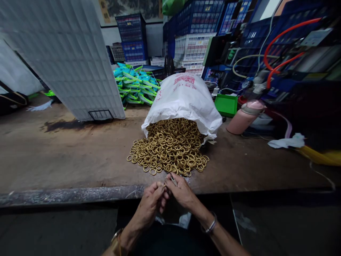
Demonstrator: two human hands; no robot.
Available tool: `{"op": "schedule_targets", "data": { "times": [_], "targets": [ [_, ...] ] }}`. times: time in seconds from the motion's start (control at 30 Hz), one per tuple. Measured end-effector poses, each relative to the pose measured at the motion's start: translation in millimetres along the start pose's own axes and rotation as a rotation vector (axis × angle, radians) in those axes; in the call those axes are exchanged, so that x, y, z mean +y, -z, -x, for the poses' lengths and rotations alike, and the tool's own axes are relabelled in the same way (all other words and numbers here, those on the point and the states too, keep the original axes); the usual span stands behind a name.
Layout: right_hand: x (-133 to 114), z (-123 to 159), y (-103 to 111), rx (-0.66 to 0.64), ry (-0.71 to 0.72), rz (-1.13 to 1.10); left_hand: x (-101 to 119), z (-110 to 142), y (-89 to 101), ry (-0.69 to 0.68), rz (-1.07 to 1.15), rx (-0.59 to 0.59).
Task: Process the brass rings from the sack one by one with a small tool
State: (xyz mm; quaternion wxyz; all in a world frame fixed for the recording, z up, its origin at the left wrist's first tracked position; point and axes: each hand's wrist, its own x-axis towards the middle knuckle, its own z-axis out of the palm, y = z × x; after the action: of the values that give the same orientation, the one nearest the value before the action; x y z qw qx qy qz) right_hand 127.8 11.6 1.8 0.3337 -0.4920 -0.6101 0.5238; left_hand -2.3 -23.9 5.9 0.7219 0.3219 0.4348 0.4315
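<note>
Two bare hands meet at the table's front edge, bottom centre of the frame. The left hand (152, 200) has its thumb and fingertips pressed together on one small gold-coloured piece (164, 186), too small to make out fully. The right hand (183, 192) closes its fingers around one slim metal tool (173, 180), its fingertips meeting the left hand's. One watch (116, 242) is on the left wrist.

Just beyond the hands, in the centre, lies one heap of brass rings (170, 151), too many to count, spilling from the mouth of one white sack (186, 96) that lies on its side on the table (106, 156). Right of the sack are one green tray (226, 105) and one tilted pink bottle (243, 118). One pale ribbed panel (77, 60) stands at upper left, beside one pile of teal and green pieces (137, 85)
</note>
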Motion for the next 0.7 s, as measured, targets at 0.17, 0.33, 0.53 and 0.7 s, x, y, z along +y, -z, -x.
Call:
{"op": "schedule_targets", "data": {
  "times": [0.17,0.33,0.53,0.7],
  "targets": [
    [-3,1,2,0.058,0.029,0.069,-2,0,-0.3,-0.021,0.024,0.003],
    [-2,8,3,0.054,0.098,0.381,3,1,-0.7,-0.037,-0.106,0.066],
    [-1,13,-3,-0.043,0.124,0.569,7,4,-2.7,-0.101,-0.208,0.084],
    [-8,14,-6,-0.031,0.106,0.664,8,6,-3.6,-0.127,-0.24,0.106]
  ]
}}
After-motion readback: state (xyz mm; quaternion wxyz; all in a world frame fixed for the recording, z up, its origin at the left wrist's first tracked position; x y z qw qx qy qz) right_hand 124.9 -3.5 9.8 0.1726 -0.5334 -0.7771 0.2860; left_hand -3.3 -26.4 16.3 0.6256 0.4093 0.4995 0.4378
